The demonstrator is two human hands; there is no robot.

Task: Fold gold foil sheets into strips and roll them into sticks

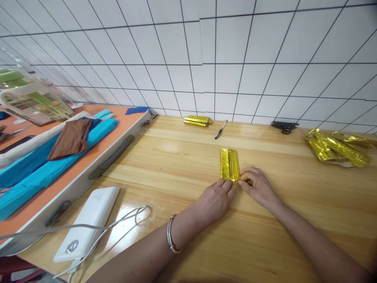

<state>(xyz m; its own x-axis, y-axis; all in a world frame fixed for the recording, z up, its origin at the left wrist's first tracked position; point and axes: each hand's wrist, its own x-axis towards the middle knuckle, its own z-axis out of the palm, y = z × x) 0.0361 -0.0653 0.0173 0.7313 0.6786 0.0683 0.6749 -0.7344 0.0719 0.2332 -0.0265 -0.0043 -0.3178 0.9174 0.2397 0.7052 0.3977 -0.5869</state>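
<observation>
A folded sheet of shiny gold foil paper (234, 165) lies flat on the wooden table, its two side panels turned in and a narrow gap between them. The fingers of my left hand (216, 199) are bent together and press on its near left edge; a metal bangle circles that wrist. At the near right corner, my right hand (259, 188) pinches the foil between thumb and bent forefinger. My fingertips cover part of the near edge.
Folded gold strips (197, 120) and a pen (221, 129) lie near the tiled wall. More gold foil (338, 148) and a black clip-like object (284, 126) are at the right. A white power bank (88, 224) with a cable lies left, beside an orange-topped surface (118, 118) holding coloured cloths.
</observation>
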